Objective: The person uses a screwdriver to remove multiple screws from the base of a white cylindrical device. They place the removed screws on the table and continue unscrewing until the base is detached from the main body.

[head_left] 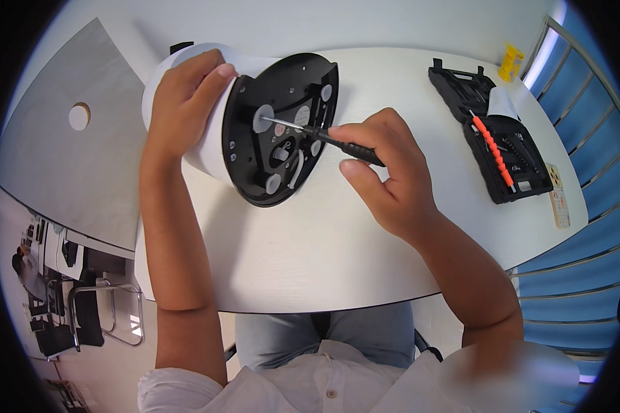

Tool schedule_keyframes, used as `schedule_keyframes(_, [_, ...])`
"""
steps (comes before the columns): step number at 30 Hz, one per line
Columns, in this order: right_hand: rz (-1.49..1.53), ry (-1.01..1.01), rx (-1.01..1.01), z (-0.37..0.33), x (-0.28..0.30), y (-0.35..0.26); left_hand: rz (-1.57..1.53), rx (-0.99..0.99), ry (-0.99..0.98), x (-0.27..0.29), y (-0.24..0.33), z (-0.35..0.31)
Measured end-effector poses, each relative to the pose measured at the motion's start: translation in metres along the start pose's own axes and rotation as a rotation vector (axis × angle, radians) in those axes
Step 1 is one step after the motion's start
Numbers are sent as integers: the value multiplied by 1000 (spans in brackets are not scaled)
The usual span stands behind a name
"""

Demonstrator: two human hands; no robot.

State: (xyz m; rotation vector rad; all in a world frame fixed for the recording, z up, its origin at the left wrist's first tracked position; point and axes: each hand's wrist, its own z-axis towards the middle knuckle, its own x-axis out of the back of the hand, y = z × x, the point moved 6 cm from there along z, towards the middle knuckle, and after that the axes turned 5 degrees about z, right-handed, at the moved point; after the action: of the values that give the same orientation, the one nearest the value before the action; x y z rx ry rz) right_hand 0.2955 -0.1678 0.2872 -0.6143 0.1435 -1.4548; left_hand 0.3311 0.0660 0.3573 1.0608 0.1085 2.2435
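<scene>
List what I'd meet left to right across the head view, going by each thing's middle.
Grey tabletop with a round hole, left hand, black underside of the white device, screwdriver, right hand, open black tool case, remote control.

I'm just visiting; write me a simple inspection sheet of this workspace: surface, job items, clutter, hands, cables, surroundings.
Surface: white table with a curved front edge.
Job's things: white device, tilted, its black base facing the right hand; screwdriver, its tip at a white round piece on the base.
Clutter: open black tool case holding an orange flexible shaft; remote control; yellow package.
Hands: left hand grips the device; right hand holds the screwdriver's handle.
Cables: nothing seen for certain.
Surroundings: grey table at left, chair beyond it, metal railing at right.
</scene>
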Motion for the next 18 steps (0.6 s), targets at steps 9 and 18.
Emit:
schedule_keyframes(9, [159,-61,-629,-10,-5,18,172,-65,18,5,5,0])
schedule_keyframes(18, [-100,-59,40,2,-6,-3,289,-49,20,8,10,-2])
